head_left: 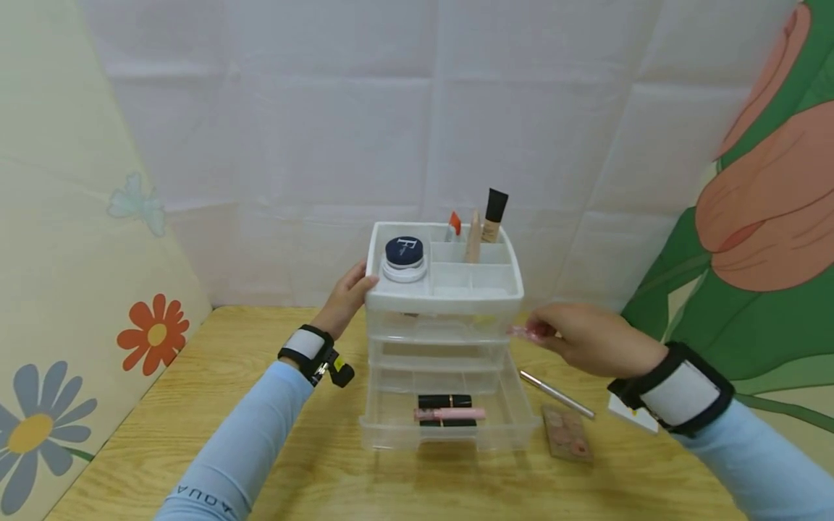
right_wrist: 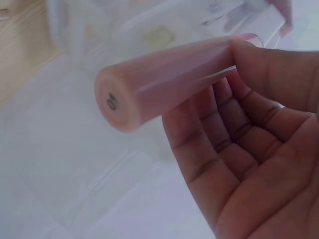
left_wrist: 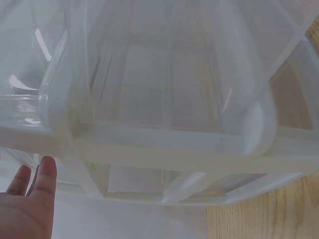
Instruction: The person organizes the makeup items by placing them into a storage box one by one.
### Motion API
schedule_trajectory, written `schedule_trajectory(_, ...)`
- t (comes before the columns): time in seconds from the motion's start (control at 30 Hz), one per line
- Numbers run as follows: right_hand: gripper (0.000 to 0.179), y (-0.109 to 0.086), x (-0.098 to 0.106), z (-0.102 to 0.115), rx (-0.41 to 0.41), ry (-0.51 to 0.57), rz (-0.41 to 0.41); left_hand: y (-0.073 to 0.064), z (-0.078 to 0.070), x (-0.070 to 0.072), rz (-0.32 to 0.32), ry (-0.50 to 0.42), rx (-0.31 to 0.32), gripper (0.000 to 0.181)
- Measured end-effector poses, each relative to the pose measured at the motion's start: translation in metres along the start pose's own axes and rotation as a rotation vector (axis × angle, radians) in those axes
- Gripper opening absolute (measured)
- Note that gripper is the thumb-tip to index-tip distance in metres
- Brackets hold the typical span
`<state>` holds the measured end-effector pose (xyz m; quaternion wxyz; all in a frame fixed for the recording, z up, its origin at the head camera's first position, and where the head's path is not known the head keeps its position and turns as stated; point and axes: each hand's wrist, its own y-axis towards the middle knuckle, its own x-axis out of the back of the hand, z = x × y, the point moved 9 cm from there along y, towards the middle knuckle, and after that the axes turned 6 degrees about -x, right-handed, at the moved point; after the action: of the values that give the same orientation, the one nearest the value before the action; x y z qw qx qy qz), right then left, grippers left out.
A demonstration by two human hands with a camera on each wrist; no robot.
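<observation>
A white drawer organizer [head_left: 446,295] with clear drawers stands on the table. My left hand [head_left: 344,300] rests against its left side near the top rim; in the left wrist view the visible fingers [left_wrist: 46,179] look fairly straight. My right hand [head_left: 576,336] is beside the organizer's right side and pinches a pink lip gloss tube [right_wrist: 164,79] between thumb and fingers, its numbered base facing the right wrist camera. The bottom drawer [head_left: 449,438] is pulled out. In it lie a pink tube [head_left: 456,414] and black tubes [head_left: 444,400].
On the organizer's top sit a dark-lidded powder jar [head_left: 404,252], a black-capped foundation tube [head_left: 494,215], a beige tube [head_left: 473,239] and a red-tipped item [head_left: 454,226]. To the right lie a silver pen-like stick [head_left: 557,394], an eyeshadow palette [head_left: 568,434] and a white box [head_left: 632,414].
</observation>
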<state>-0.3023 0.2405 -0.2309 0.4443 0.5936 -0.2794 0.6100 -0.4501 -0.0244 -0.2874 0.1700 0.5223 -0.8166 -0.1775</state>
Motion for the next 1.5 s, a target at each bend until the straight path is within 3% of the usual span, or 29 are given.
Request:
schedule_trajectory(0.27,0.004,0.024,-0.011,0.039,0.100,0.016,0.067,0.000,-0.001,0.000,0.001,0.000,-0.013,0.062)
schedule_trajectory(0.53,0.010,0.047,-0.026,0.078,0.273,-0.065,0.054,0.001,0.001,-0.001,0.006,-0.004,-0.018,0.061)
schedule_trajectory(0.63,0.010,0.055,-0.036,0.085,0.296,-0.067,0.086,0.003,0.000,-0.002,0.009,-0.010,-0.019,0.060)
schedule_trajectory(0.77,0.009,0.065,-0.049,0.090,0.287,-0.086,0.132,0.004,-0.002,-0.002,0.012,-0.010,-0.022,0.061)
schedule_trajectory(0.97,0.004,0.077,-0.070,0.087,0.211,-0.069,0.246,0.004,-0.002,-0.002,0.006,0.015,-0.008,0.061)
schedule_trajectory(1.3,0.009,0.088,-0.103,0.083,0.127,-0.060,0.385,0.002,0.000,0.001,-0.005,0.020,-0.014,0.061)
schedule_trajectory(1.5,0.013,0.090,-0.121,0.082,0.124,-0.023,0.420,-0.001,0.001,0.001,-0.009,0.018,-0.003,0.062)
